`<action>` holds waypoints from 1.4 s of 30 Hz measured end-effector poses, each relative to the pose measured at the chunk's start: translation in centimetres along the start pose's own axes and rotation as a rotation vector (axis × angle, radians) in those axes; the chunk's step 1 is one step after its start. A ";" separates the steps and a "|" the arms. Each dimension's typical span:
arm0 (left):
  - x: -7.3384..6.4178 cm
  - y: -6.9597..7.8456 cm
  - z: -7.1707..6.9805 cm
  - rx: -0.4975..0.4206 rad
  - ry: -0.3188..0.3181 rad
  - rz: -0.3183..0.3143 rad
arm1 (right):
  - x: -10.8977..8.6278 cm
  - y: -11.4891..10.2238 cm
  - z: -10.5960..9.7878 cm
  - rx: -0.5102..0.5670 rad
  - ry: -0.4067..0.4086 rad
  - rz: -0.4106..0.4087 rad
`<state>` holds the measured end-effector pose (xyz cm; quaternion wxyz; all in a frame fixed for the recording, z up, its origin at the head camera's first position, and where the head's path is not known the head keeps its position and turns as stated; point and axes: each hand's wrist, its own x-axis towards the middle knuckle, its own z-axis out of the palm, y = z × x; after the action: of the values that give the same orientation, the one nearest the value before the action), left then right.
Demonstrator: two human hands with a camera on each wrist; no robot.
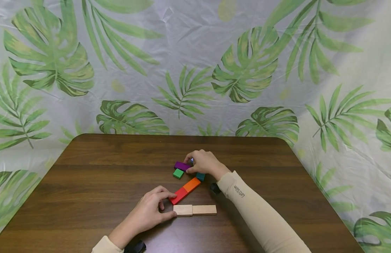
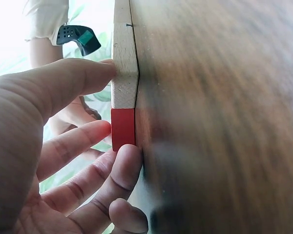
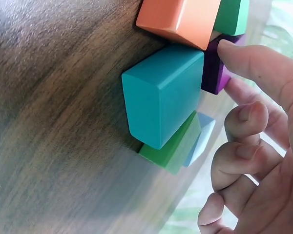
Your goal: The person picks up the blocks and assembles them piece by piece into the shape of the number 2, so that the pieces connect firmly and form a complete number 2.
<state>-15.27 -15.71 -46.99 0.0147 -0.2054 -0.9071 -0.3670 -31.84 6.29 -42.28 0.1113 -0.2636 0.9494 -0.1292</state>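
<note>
My right hand pinches a purple block between thumb and index finger, the other fingers curled loosely. A bright green block lies just in front of the purple one. Partly under the hand is a teal block; in the right wrist view another green block and a pale blue block lie behind it. With fingers spread, my left hand touches a red block with its index finger and a plain wooden block with its thumb.
An orange block continues the red one diagonally towards the teal block. A second plain wooden block meets the first end to end. Brown wood-grain table lies around them, with a leaf-patterned curtain behind its far edge.
</note>
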 end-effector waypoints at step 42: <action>0.0 -0.1 0.1 0.020 0.008 -0.008 | 1.8 1.6 0.5 0.150 0.021 0.060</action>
<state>-15.25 -15.70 -47.12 0.0190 -0.2003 -0.9116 -0.3586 -33.99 6.58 -43.51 0.1245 -0.2244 0.9458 -0.1992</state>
